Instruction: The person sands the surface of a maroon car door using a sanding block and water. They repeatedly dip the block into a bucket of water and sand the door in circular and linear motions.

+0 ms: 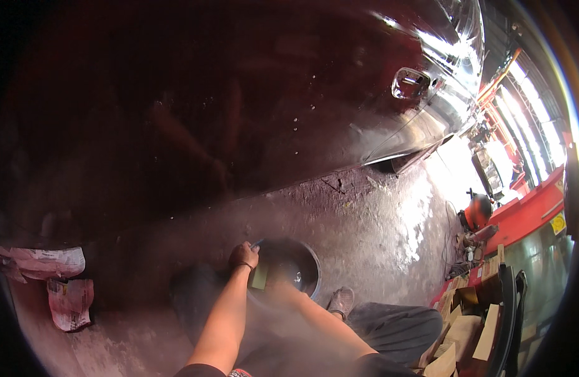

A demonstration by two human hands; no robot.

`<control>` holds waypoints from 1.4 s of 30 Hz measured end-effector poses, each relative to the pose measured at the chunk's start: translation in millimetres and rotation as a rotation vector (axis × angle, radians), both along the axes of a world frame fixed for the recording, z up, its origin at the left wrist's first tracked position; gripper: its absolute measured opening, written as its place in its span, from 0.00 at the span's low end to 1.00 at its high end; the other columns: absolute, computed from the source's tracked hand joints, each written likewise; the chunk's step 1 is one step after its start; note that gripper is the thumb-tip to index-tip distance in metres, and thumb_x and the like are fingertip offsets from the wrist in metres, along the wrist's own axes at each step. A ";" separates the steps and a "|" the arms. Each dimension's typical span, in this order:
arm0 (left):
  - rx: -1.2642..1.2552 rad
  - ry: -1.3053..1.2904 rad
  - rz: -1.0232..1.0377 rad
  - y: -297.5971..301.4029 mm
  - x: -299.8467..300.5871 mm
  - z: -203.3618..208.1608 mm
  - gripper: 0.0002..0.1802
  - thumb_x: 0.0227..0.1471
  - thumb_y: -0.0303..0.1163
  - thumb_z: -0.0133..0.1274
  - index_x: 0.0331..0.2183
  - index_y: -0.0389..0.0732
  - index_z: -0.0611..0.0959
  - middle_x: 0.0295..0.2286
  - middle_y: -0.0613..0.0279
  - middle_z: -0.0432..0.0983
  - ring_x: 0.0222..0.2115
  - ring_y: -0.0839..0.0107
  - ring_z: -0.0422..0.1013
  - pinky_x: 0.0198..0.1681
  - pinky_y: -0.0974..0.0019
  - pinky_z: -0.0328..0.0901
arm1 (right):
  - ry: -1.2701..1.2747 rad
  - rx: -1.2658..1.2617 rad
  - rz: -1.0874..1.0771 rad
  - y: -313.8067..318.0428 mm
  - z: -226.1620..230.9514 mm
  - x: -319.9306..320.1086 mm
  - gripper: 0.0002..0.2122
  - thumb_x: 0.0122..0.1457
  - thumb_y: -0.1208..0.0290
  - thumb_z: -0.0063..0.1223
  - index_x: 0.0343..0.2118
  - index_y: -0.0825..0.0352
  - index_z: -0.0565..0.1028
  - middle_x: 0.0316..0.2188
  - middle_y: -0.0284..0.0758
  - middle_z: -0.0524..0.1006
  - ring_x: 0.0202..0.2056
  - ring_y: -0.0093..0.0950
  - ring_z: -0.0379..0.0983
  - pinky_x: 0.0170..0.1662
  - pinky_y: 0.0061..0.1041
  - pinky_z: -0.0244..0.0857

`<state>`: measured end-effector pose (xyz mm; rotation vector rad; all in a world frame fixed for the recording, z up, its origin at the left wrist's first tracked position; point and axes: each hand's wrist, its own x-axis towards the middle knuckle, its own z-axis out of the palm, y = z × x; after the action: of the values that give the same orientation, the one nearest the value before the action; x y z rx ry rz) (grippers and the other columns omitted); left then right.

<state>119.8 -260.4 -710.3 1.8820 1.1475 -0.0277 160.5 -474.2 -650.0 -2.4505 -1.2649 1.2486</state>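
Dark red car body panel (239, 94) fills the upper frame, glossy, curved by the lens; faint reflection of a person in it, hard to read. Silver door handle (410, 82) sits far up and right of the basin.

Concrete floor (377, 220) below the panel, stained and cracked; bright glare washes out its right side.

Landmark: round dark basin (296, 267) on the floor, low centre. Inside looks wet; contents hard to make out. Its near rim is hidden by the arms.

Orange-red ramp or lift structure (528, 210) well right of the basin, partly cut by the frame edge. Stacked cardboard pieces (465, 333) lie lower right of the basin, beside a dark chair back.

Crumpled newspaper (57, 283) lies well left of the basin, taped or stuck at the panel's lower edge; cannot tell which.

Left hand (244, 255) at the basin's left rim, fingers closed on a small yellow-green pad (259, 275), which hangs into the basin's left edge.

Right hand (278, 286): blurred, a pale smear over the basin's near side; grip cannot be told.

Grey shoe (341, 300) just right of the basin, touching or nearly so.
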 end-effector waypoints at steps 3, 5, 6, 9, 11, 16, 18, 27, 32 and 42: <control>-0.020 -0.038 0.020 7.1 3.9 1.1 0.23 0.64 0.51 0.62 0.50 0.45 0.89 0.51 0.49 0.87 0.54 0.49 0.82 0.57 0.47 0.76 | 0.289 0.224 -0.391 14.7 32.6 36.7 0.26 0.75 0.59 0.50 0.71 0.66 0.74 0.59 0.49 0.83 0.59 0.49 0.81 0.64 0.44 0.73; 0.067 -0.050 0.060 22.9 -7.1 -5.6 0.23 0.64 0.52 0.62 0.50 0.45 0.89 0.50 0.49 0.87 0.54 0.49 0.82 0.57 0.47 0.76 | 0.595 0.522 -0.821 46.7 109.0 45.3 0.25 0.77 0.57 0.50 0.70 0.66 0.75 0.65 0.41 0.79 0.64 0.39 0.75 0.64 0.40 0.74; 0.059 -0.027 0.051 24.0 -8.3 -5.4 0.23 0.64 0.52 0.62 0.50 0.45 0.89 0.50 0.49 0.87 0.54 0.49 0.82 0.57 0.47 0.76 | 0.689 0.662 -1.045 60.8 162.1 48.8 0.23 0.79 0.57 0.49 0.68 0.66 0.76 0.69 0.36 0.75 0.67 0.34 0.71 0.63 0.40 0.74; 0.027 -0.016 0.040 13.1 -0.5 -5.5 0.24 0.64 0.53 0.63 0.51 0.45 0.89 0.49 0.50 0.88 0.54 0.49 0.82 0.57 0.46 0.75 | 0.245 1.202 -0.876 88.5 295.8 104.2 0.29 0.81 0.54 0.45 0.75 0.71 0.68 0.74 0.44 0.70 0.73 0.36 0.66 0.74 0.37 0.62; 0.075 -0.025 0.086 20.5 -1.4 -8.5 0.24 0.63 0.52 0.63 0.50 0.45 0.89 0.49 0.51 0.88 0.53 0.49 0.83 0.56 0.46 0.75 | -0.420 1.499 -0.615 151.3 398.4 109.9 0.26 0.84 0.61 0.37 0.74 0.75 0.66 0.76 0.50 0.67 0.78 0.40 0.60 0.79 0.37 0.51; 0.052 0.035 -0.009 3.5 -4.8 26.1 0.22 0.63 0.51 0.64 0.48 0.44 0.89 0.48 0.50 0.88 0.51 0.49 0.84 0.55 0.46 0.76 | -0.936 1.567 -0.478 227.5 460.5 136.8 0.30 0.84 0.55 0.33 0.81 0.68 0.54 0.82 0.49 0.54 0.82 0.49 0.45 0.81 0.53 0.36; 0.057 0.036 -0.005 3.0 -7.6 40.3 0.21 0.63 0.50 0.64 0.48 0.44 0.89 0.47 0.49 0.88 0.51 0.49 0.84 0.55 0.46 0.76 | -0.924 1.548 -0.556 245.1 420.8 117.6 0.32 0.84 0.54 0.32 0.82 0.67 0.49 0.83 0.47 0.48 0.83 0.49 0.36 0.80 0.61 0.27; 0.069 0.049 0.012 13.4 -14.5 62.9 0.22 0.62 0.52 0.64 0.45 0.44 0.89 0.46 0.49 0.88 0.50 0.48 0.84 0.54 0.46 0.76 | -0.817 1.672 -0.486 246.3 481.9 133.7 0.33 0.84 0.51 0.27 0.80 0.74 0.51 0.81 0.54 0.51 0.83 0.50 0.40 0.82 0.53 0.28; 0.123 -0.004 0.038 11.7 -7.7 39.8 0.21 0.59 0.52 0.65 0.45 0.46 0.91 0.43 0.47 0.89 0.47 0.43 0.83 0.52 0.42 0.75 | -0.830 1.543 -0.557 230.5 403.5 140.5 0.34 0.84 0.50 0.25 0.80 0.74 0.51 0.81 0.54 0.50 0.82 0.50 0.41 0.82 0.50 0.30; 0.153 -0.026 0.031 12.3 -12.5 48.9 0.23 0.60 0.53 0.65 0.46 0.45 0.89 0.44 0.47 0.89 0.48 0.42 0.84 0.52 0.42 0.75 | -0.960 1.495 -0.446 227.0 419.9 168.4 0.32 0.84 0.54 0.30 0.82 0.69 0.46 0.84 0.49 0.43 0.83 0.51 0.36 0.81 0.60 0.25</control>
<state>107.3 -248.1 -661.4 1.9920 1.1897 0.1044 328.9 -247.2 -230.1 -1.7366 -0.9539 -0.8996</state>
